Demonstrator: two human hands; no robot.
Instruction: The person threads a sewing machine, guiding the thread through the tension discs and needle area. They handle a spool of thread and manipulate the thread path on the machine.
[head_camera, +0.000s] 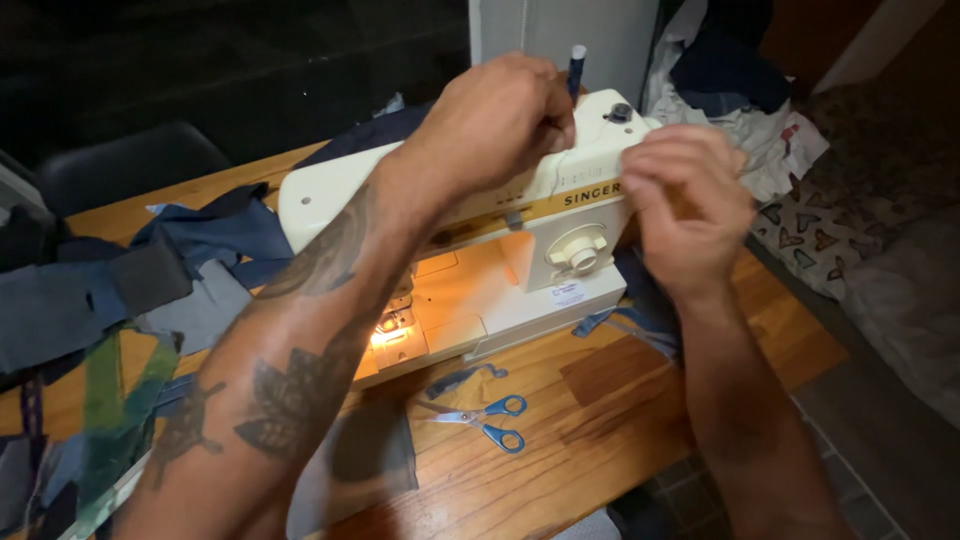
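- Cream-coloured plastic sewing machine (500, 215) lies across the wooden table (600, 400), centre of frame, its long axis running from left of centre up to the upper right. Lit needle area sits at lower centre.
- Dark blue thread spool (577, 65) stands upright on the machine's top, upper centre, its pale tip showing above the knuckles.
- Left hand (495, 125) is at the top of the machine, just left of the spool and touching or nearly touching it; this is the nearer hand. Fingers curled tight and pinched together; what they pinch is hidden, likely thread, cannot tell.
- Right hand (685, 200) hovers at the machine's right end, above the round cream dial (580, 250), right and below the spool. Fingers bunched close as if pinching something fine; no thread visible, so the hold cannot be confirmed.
- Small blue-handled scissors (485, 420) lie on the table at lower centre, well apart from both hands.
- Blue denim fabric scraps (200, 250) are heaped at left of frame.
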